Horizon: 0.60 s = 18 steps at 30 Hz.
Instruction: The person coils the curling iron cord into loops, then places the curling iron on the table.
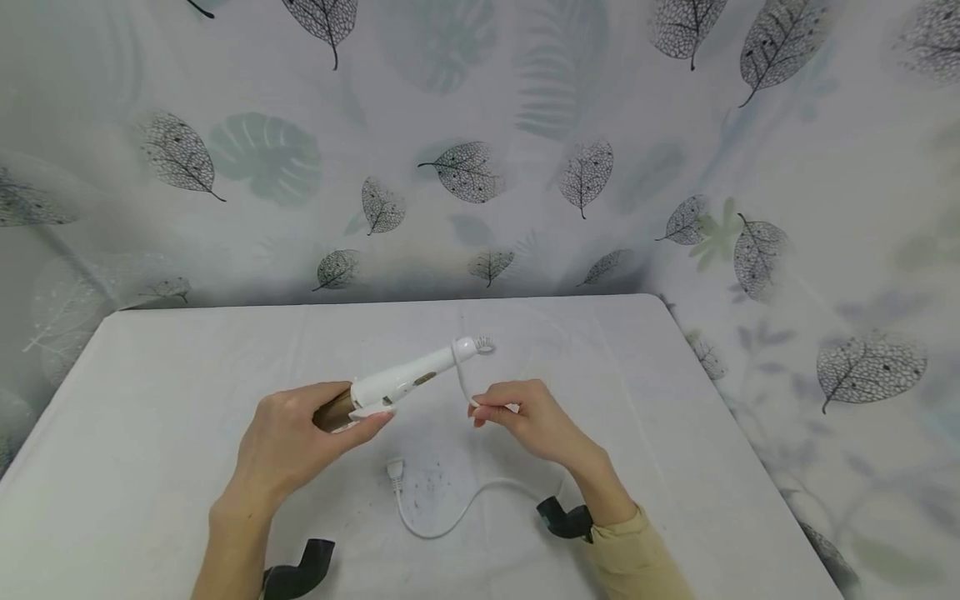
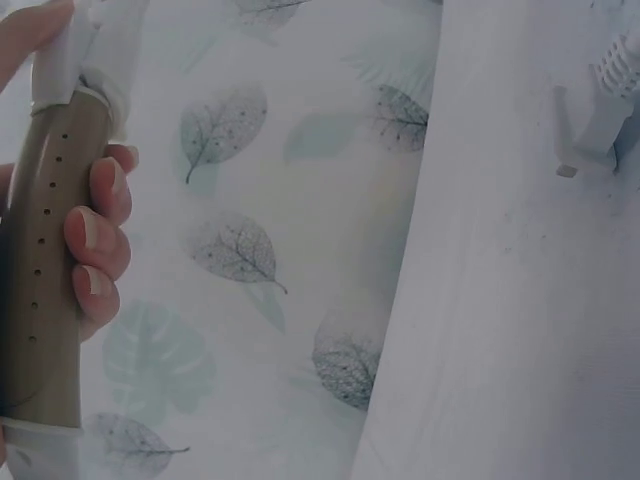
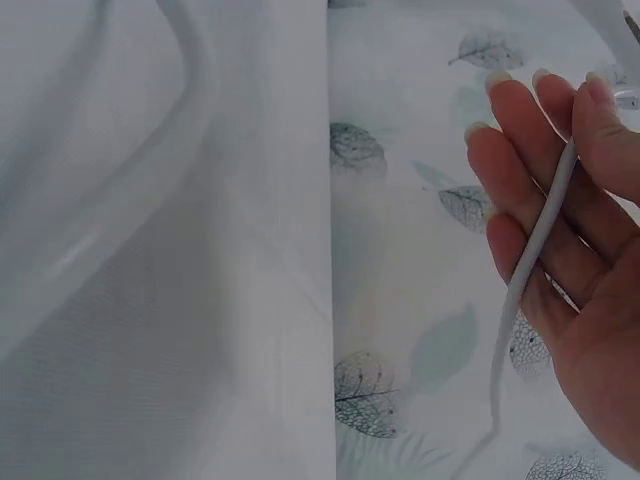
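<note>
My left hand [image 1: 288, 442] grips a hair styling iron by its tan barrel [image 2: 45, 260], which has a row of small holes; the fingers curl round it in the left wrist view. The iron's white handle [image 1: 408, 375] points up and right in the head view, with a ribbed cord sleeve [image 1: 485, 344] at its end. Just before that end, the white power cord [image 1: 459, 375] crosses over the handle and runs down to my right hand [image 1: 536, 421]. There, thumb and forefinger pinch the cord [image 3: 540, 230], which lies across the other fingers in the right wrist view.
The cord's plug [image 1: 395, 471] lies on the white-covered table [image 1: 165, 400] in front of me, with a curve of cord [image 1: 457, 521] running right toward my right wrist. Black mounts [image 1: 300, 571] sit at both wrists. A leaf-patterned curtain [image 1: 517, 233] hangs behind the table.
</note>
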### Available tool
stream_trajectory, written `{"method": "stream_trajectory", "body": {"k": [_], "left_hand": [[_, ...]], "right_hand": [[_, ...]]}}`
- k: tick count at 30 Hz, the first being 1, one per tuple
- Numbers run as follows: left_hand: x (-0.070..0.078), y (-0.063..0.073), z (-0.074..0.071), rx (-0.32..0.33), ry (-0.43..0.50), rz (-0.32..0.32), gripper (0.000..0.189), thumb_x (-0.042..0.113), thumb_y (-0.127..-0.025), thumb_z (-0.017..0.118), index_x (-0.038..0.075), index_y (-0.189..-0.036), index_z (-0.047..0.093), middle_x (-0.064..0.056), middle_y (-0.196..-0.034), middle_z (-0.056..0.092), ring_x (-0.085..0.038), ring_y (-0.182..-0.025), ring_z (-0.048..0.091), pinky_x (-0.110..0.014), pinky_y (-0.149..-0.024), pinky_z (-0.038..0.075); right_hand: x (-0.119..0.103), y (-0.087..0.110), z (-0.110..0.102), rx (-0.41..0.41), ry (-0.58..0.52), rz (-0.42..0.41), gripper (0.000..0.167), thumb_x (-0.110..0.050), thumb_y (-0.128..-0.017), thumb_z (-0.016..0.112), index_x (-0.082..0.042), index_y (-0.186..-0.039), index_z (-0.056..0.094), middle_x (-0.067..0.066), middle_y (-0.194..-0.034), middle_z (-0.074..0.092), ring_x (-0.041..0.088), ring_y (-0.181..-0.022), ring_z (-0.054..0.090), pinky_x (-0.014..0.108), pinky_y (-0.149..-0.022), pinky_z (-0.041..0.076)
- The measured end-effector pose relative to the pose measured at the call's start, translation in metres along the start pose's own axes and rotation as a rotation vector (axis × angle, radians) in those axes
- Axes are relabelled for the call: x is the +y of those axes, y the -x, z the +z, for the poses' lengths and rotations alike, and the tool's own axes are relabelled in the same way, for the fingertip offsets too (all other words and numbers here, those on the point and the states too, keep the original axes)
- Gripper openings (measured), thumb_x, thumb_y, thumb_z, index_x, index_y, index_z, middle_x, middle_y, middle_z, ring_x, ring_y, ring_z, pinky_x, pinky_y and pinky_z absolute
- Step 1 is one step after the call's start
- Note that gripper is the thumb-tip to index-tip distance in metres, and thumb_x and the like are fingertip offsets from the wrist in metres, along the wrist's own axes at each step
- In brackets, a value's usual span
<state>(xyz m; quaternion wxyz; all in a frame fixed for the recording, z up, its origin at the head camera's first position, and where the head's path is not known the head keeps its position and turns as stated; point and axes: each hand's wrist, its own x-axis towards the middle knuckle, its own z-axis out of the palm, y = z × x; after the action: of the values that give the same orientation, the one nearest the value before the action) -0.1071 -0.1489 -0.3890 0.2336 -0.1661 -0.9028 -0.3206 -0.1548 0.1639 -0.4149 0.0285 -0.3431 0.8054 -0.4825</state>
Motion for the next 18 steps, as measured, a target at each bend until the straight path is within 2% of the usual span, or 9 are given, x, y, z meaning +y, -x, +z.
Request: {"method": "stream_trajectory", "body": {"k": [3, 6, 10, 12, 14, 17, 18], "left_hand": [[-0.0017, 0.0014, -0.0026, -0.031, 0.057, 0.031, 0.027, 0.035, -0.068, 0.091, 0.026, -0.081, 0.069, 0.022, -0.064, 0.056, 0.002, -0.054, 0.047, -0.014, -0.05, 0.035], [-0.003, 0.0035, -0.0044, -0.099, 0.125, 0.028, 0.026, 0.034, -0.068, 0.092, 0.027, -0.083, 0.072, 0.022, -0.07, 0.062, 0.004, -0.056, 0.051, -0.013, -0.052, 0.038], [-0.0016, 0.0052, -0.0048, -0.217, 0.178, -0.006, 0.023, 0.04, -0.072, 0.089, 0.031, -0.081, 0.069, 0.025, -0.062, 0.053, 0.006, -0.054, 0.045, -0.015, -0.048, 0.034], [0.0007, 0.0054, -0.0053, -0.269, 0.177, -0.042, 0.024, 0.045, -0.074, 0.087, 0.035, -0.077, 0.066, 0.025, -0.056, 0.044, 0.005, -0.053, 0.039, -0.017, -0.047, 0.031], [0.0033, 0.005, -0.0057, -0.307, 0.165, -0.076, 0.027, 0.052, -0.074, 0.085, 0.036, -0.073, 0.062, 0.024, -0.055, 0.035, 0.004, -0.054, 0.034, -0.018, -0.047, 0.028], [0.0054, 0.0046, -0.005, -0.347, 0.137, -0.11, 0.036, 0.06, -0.074, 0.081, 0.036, -0.066, 0.056, 0.022, -0.055, 0.027, 0.003, -0.055, 0.028, -0.019, -0.048, 0.024], [0.0055, 0.0046, -0.0043, -0.356, 0.128, -0.113, 0.039, 0.062, -0.073, 0.08, 0.035, -0.063, 0.053, 0.022, -0.055, 0.025, 0.003, -0.055, 0.027, -0.019, -0.048, 0.023]], "right_hand": [[0.0048, -0.0002, -0.0003, 0.011, 0.086, -0.002, 0.012, -0.003, -0.087, 0.073, -0.006, -0.097, 0.077, -0.002, -0.082, 0.074, 0.012, -0.083, 0.067, 0.028, -0.079, 0.053], [0.0069, 0.0008, -0.0012, 0.03, 0.154, -0.005, 0.014, -0.001, -0.083, 0.075, -0.007, -0.095, 0.078, -0.004, -0.083, 0.074, 0.012, -0.083, 0.063, 0.028, -0.08, 0.048], [0.0061, 0.0005, -0.001, 0.065, 0.246, -0.017, 0.014, -0.002, -0.08, 0.078, -0.006, -0.092, 0.076, -0.001, -0.089, 0.074, 0.014, -0.084, 0.06, 0.031, -0.081, 0.045], [0.0074, 0.0003, -0.0003, 0.093, 0.3, -0.032, 0.019, 0.009, -0.08, 0.075, -0.006, -0.091, 0.075, 0.0, -0.091, 0.072, 0.014, -0.084, 0.061, 0.032, -0.08, 0.047], [0.0086, 0.0003, -0.0007, 0.142, 0.357, -0.045, 0.021, 0.011, -0.079, 0.075, -0.007, -0.09, 0.075, 0.0, -0.089, 0.07, 0.014, -0.082, 0.06, 0.03, -0.076, 0.05], [0.0103, 0.0004, -0.0013, 0.228, 0.418, -0.065, 0.018, 0.008, -0.081, 0.076, -0.008, -0.088, 0.075, -0.002, -0.084, 0.068, 0.011, -0.073, 0.058, 0.026, -0.066, 0.05], [0.0098, 0.0002, -0.0018, 0.254, 0.427, -0.069, 0.012, 0.001, -0.081, 0.078, -0.009, -0.088, 0.074, -0.002, -0.082, 0.067, 0.01, -0.07, 0.057, 0.025, -0.064, 0.049]]}}
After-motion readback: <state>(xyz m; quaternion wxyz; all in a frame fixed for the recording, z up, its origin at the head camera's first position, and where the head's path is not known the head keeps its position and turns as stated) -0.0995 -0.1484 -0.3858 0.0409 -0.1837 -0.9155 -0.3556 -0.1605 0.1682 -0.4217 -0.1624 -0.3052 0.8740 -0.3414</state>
